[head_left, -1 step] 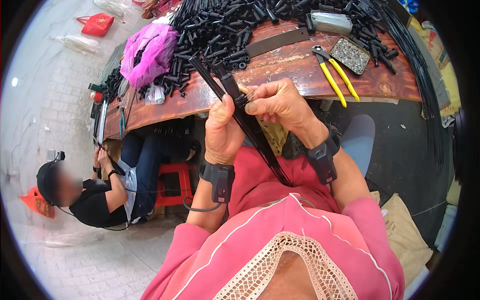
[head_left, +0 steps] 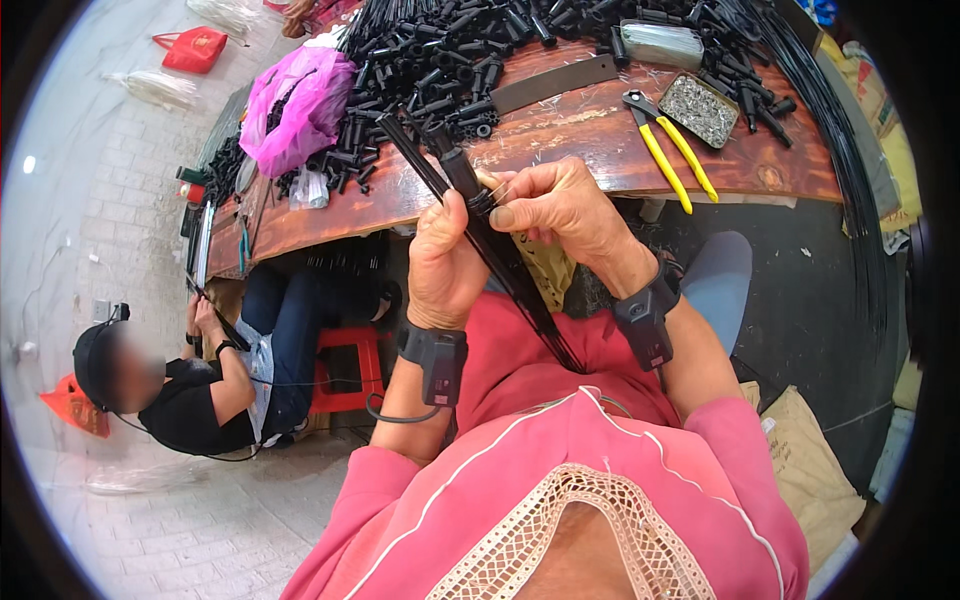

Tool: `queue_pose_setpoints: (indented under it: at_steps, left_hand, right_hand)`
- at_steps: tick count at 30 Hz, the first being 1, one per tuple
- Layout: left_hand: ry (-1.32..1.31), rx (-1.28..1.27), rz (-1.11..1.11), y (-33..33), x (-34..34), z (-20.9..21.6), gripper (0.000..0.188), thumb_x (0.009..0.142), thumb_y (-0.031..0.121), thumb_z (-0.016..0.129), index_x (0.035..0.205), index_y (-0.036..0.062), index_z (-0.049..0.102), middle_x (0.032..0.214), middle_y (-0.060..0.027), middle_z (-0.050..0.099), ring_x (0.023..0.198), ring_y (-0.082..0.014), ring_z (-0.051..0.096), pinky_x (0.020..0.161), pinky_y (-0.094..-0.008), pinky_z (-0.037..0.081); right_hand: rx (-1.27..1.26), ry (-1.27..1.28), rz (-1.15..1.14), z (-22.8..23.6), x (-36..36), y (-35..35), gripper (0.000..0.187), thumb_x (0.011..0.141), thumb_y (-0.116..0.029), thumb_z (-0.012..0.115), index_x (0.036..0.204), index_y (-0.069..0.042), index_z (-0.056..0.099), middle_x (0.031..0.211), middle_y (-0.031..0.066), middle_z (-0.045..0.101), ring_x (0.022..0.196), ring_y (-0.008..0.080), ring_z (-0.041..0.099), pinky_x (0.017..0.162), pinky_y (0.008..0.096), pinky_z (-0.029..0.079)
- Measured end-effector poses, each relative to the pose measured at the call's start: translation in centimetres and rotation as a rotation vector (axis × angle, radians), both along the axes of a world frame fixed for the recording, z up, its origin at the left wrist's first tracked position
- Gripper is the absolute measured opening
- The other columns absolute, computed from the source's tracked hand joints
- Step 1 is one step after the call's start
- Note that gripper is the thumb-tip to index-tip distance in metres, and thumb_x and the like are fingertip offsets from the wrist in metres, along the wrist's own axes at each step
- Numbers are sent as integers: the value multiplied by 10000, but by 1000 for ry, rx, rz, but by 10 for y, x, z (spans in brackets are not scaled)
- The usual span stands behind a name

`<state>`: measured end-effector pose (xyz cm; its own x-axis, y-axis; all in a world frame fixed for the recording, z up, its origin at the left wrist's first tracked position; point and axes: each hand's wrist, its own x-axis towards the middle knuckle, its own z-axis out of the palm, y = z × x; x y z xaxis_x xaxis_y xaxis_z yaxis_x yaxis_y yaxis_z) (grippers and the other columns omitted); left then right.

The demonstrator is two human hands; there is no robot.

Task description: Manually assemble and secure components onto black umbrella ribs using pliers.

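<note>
My left hand [head_left: 442,255] is closed around a bundle of thin black rods [head_left: 515,275] that look like umbrella ribs. The bundle slants from above the table's near edge down to my lap. A black ribbed plastic tube [head_left: 458,168] stands among the rods at the upper end, beside my left thumb. Thumb and forefinger of my right hand [head_left: 565,210] pinch a thin wire [head_left: 501,190] at the collar below this tube. My fingers partly hide the collar and the wire's ends.
On the wooden table [head_left: 560,135] lie a heap of black plastic tubes [head_left: 430,85], a pink bag [head_left: 298,110], a flat metal bar [head_left: 555,84], yellow-handled pliers [head_left: 672,150] and a tray of small metal pieces [head_left: 702,108]. A co-worker [head_left: 205,390] sits at the left near a red stool [head_left: 345,365].
</note>
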<state>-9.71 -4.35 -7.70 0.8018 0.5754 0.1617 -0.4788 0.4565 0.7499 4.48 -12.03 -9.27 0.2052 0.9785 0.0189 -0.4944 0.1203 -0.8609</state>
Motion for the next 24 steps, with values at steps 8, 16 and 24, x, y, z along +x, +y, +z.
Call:
queue_pose_setpoints:
  at_steps: [8,16,24]
  left_hand:
    - [256,164,-167,5,-18,24,354,997,306,532,1177,4,577,1079,-59,636,993,-146,607,901,-302,479]
    - [184,190,-221,-3,-10,12,520,956,450,550,1189,-15,530,907,-149,656,748,-293,681,689,-408,571]
    - [-137,-9,-346,-8,5,-17,565,940,584,467,1195,82,509,703,-172,585,527,-262,570,481,-349,470]
  right_hand:
    - [247,-312,-39,5,13,-6,154,701,-73,831,765,14,721,682,30,662,565,80,589,517,217,455]
    - [300,-191,140,28,17,-14,137,701,33,784,757,69,664,742,65,593,505,180,642,419,254,480]
    - [582,-543,-39,11,20,2,236,601,-13,863,722,-11,660,822,-4,567,784,115,536,683,239,436]
